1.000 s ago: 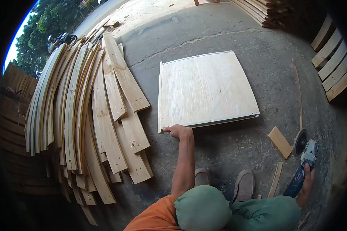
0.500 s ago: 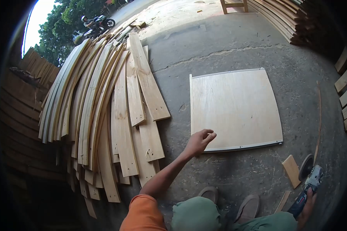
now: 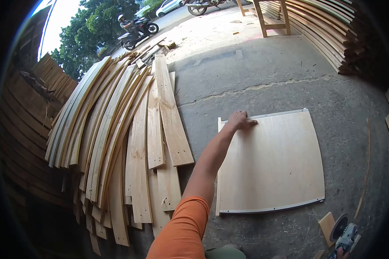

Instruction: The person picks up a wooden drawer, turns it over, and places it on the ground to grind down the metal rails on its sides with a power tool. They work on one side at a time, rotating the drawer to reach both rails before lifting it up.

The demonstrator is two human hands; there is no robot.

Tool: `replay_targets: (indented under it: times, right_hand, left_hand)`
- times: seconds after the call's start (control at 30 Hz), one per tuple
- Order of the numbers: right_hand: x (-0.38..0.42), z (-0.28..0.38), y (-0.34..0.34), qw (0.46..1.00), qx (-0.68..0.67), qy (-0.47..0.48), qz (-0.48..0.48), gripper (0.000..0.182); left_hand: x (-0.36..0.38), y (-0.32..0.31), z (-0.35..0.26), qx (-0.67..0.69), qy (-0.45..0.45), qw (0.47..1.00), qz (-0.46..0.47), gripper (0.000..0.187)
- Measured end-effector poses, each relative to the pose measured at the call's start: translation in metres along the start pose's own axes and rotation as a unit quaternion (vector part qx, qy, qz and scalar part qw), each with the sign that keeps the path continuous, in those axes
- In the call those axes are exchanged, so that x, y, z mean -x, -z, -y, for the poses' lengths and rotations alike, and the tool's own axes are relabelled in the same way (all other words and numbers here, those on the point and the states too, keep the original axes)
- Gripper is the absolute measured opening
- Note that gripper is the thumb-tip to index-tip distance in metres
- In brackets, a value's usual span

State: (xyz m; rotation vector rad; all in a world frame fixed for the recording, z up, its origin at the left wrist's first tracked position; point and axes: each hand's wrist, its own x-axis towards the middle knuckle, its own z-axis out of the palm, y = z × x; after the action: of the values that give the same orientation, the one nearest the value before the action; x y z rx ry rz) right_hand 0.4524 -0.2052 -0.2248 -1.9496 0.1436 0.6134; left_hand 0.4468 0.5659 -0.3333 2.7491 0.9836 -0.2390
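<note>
A pale plywood panel [image 3: 281, 159] lies flat on the concrete, with metal strips along its near and far edges and a narrow wooden strip down its left side. My left hand [image 3: 242, 121] is at the panel's far edge, near the left corner. Its thumb rests on the face while the other fingers curl over the edge. At the lower right, my right hand [image 3: 342, 254] is closed around an angle grinder [image 3: 346, 236], partly cut off by the frame. The grinder's round disc [image 3: 339, 228] stands beside a small wood offcut [image 3: 327, 228].
A big stack of planks [image 3: 112, 129] covers the floor to the left. More boards [image 3: 320, 30] are piled at the upper right by a wooden stand [image 3: 272, 19]. A thin strip [image 3: 364, 172] lies on the right. Outside, a person rides a motorbike [image 3: 138, 34].
My left hand has gone from the panel's near left corner to its far edge and taken hold there. The view has tilted up. My right hand still holds the grinder.
</note>
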Motion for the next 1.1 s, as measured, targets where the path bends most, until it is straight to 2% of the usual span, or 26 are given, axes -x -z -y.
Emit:
replay_targets:
  times: [0.03,0.1,0.17,0.2,0.23,0.3,0.33,0.37,0.4,0.47,0.5,0.53,0.57,0.6,0.63,0.67,0.7,0.77,0.8,0.83,0.9,0.93,0.97,1.0,1.1]
  right_hand:
    - [0.001,0.001,0.0,1.0,0.01,-0.002,-0.002,0.064]
    - [0.002,0.004,0.0,0.999,0.033,0.0,-0.012,0.064]
    - [0.004,0.007,0.0,0.998,0.057,-0.002,-0.022,0.065]
    - [0.005,0.009,0.0,0.997,0.071,-0.002,-0.026,0.065]
    - [0.007,0.011,0.0,0.996,0.082,-0.002,-0.031,0.065]
    - [0.009,0.016,-0.001,0.994,0.101,-0.006,-0.043,0.065]
    - [0.014,0.024,-0.003,0.994,0.097,-0.011,-0.045,0.064]
    - [0.014,0.014,-0.006,0.994,0.094,-0.011,-0.048,0.064]
    - [0.008,-0.002,-0.009,0.995,0.026,0.054,-0.084,0.064]
    - [0.003,-0.036,0.013,0.968,-0.088,0.17,-0.161,0.066]
    - [0.01,-0.024,0.029,0.993,-0.093,0.066,-0.039,0.07]
    - [0.022,-0.026,0.026,0.983,-0.125,0.088,-0.103,0.076]
    - [0.029,-0.022,0.029,0.983,-0.137,0.057,-0.104,0.072]
    - [0.045,0.004,0.017,0.985,-0.13,0.035,-0.108,0.071]
    - [0.049,0.006,0.018,0.984,-0.119,0.012,-0.132,0.066]
    - [0.048,0.003,0.021,0.986,-0.119,-0.003,-0.121,0.065]
    - [0.048,0.002,0.024,0.986,-0.124,-0.013,-0.11,0.064]
    - [0.053,0.023,0.013,0.996,-0.061,-0.009,-0.064,0.061]
    - [0.057,0.03,0.002,0.997,-0.058,0.0,-0.054,0.062]
    - [0.055,0.035,-0.009,0.997,-0.058,0.02,-0.045,0.064]
    - [0.047,0.031,-0.023,0.996,-0.043,0.061,-0.044,0.068]
    - [0.052,0.048,-0.031,0.999,-0.023,0.032,0.013,0.072]
    - [0.047,0.044,-0.038,0.997,-0.025,0.076,0.022,0.072]
    - [0.048,0.048,-0.046,0.996,-0.016,0.077,0.031,0.073]
    - [0.047,0.051,-0.067,0.992,0.025,0.105,0.068,0.076]
  left_hand:
    - [0.0,-0.001,0.011,0.062,-0.002,0.998,0.018,0.094]
    - [0.009,0.009,0.016,0.069,-0.006,0.998,-0.004,0.092]
    - [0.022,0.036,0.024,0.089,-0.002,0.989,0.119,0.09]
    - [0.031,0.052,0.027,0.096,-0.034,0.981,0.163,0.088]
    - [0.049,0.066,0.026,0.098,-0.035,0.981,0.163,0.088]
    - [0.092,0.096,0.016,0.227,-0.099,0.952,0.18,0.074]
    - [0.108,0.106,0.017,0.226,-0.103,0.952,0.18,0.074]
    - [0.125,0.117,0.02,0.273,-0.101,0.941,0.173,0.065]
    - [0.145,0.132,0.018,0.32,-0.099,0.927,0.168,0.056]
    - [0.189,0.165,0.018,0.34,-0.022,0.931,0.128,0.046]
    - [0.206,0.176,0.019,0.362,-0.022,0.927,0.098,0.046]
    - [0.227,0.185,0.021,0.366,-0.015,0.928,0.072,0.046]
    - [0.241,0.185,0.03,0.384,0.032,0.921,0.061,0.047]
    - [0.259,0.181,0.033,0.441,0.02,0.897,0.022,0.048]
    - [0.278,0.177,0.026,0.465,0.053,0.884,-0.007,0.048]
    - [0.289,0.168,0.026,0.502,0.04,0.864,-0.001,0.048]
    - [0.302,0.156,0.021,0.491,0.066,0.868,-0.034,0.05]
    - [0.316,0.117,0.011,0.523,0.104,0.84,-0.101,0.053]
    - [0.316,0.089,0.022,0.537,0.091,0.834,-0.09,0.056]
    - [0.317,0.063,0.014,0.568,0.164,0.798,-0.116,0.061]
    - [0.313,0.007,-0.006,0.666,0.179,0.703,-0.175,0.058]
    - [0.313,-0.013,-0.018,0.699,0.177,0.672,-0.168,0.058]
    - [0.314,-0.032,-0.027,0.731,0.179,0.639,-0.162,0.059]
    - [0.313,-0.051,-0.033,0.75,0.182,0.616,-0.159,0.059]
    - [0.32,-0.068,-0.066,0.769,0.221,0.584,-0.137,0.056]
